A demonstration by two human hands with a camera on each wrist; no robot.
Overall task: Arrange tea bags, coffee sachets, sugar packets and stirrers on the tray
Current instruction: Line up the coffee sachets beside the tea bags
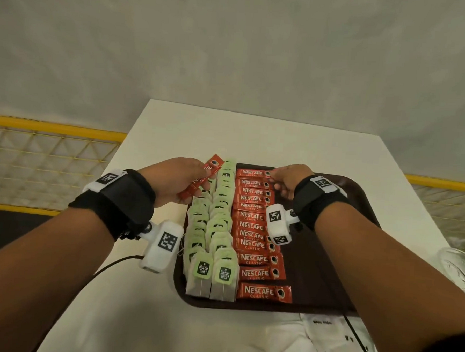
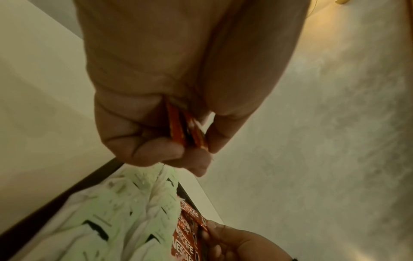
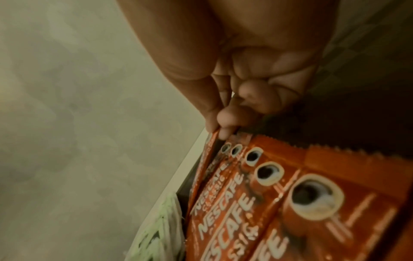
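Observation:
A dark brown tray [image 1: 326, 264] lies on a white table. Two rows of green-tagged tea bags [image 1: 212, 236] fill its left side, and a column of red Nescafe coffee sachets [image 1: 253, 228] overlaps beside them. My left hand [image 1: 177, 181] grips a few red coffee sachets [image 1: 203, 178] [image 2: 178, 128] over the tray's far left corner. My right hand [image 1: 285, 180] pinches the right end of the farthest sachet [image 1: 253, 173] [image 3: 206, 159] in the column, thumb and forefinger on its edge.
White sugar packets [image 1: 322, 342] lie loose on the table near the front right, with a black cable across them. A clear glass dish [image 1: 460, 271] sits at the right edge. A yellow-railed mesh fence [image 1: 47, 144] runs behind the table.

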